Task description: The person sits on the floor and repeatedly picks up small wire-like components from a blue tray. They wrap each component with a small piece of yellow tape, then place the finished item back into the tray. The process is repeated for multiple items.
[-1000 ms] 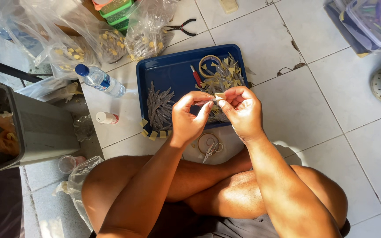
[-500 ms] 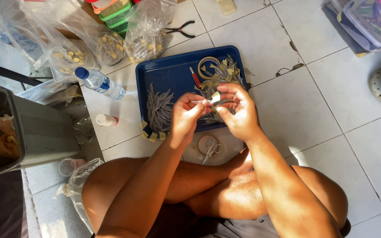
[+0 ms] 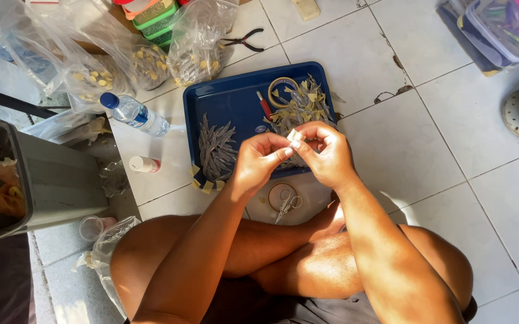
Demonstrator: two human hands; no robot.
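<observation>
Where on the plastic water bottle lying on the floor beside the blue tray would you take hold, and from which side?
Grip the water bottle round its clear middle, coming down from above. It lies on its side on the tiled floor, blue cap toward the plastic bags, so the round body is open on top, with free floor along both long sides. The blue tray lies just past its base, so an end-on approach looks cramped.

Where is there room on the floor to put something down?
The white tiles right of the blue tray, up to the clear boxes, are bare. Left of the tray it's crowded: water bottle, plastic bags, grey bin.
</observation>
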